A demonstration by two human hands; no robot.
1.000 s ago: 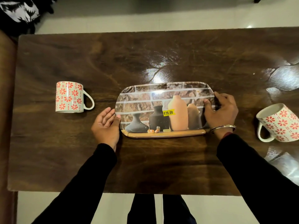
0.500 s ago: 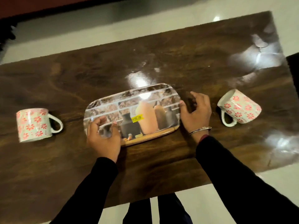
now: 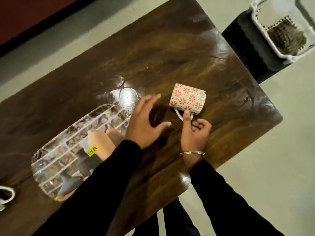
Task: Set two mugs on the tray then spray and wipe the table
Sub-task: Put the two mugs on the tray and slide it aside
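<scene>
A white mug with red flowers stands on the dark wooden table, its handle turned toward me. My right hand is at that handle, with the thumb laid across it onto the mug's wall and the fingers curled beside it. My left hand hovers open between the mug and the tray, fingers spread. The glossy tray, printed with vases and a yellow price sticker, lies to the left with nothing on it. Only the rim of the second mug shows at the far left edge.
Beyond the table's right end stands a black stool with a grey basket holding a chequered cloth. The table's right corner and its near edge are close to my right hand. Pale floor surrounds the table.
Both hands have let go of the tray and moved right. My right hand has reached the right mug's handle, and my left hand now hovers beside it. The view has swung right and tilted.
</scene>
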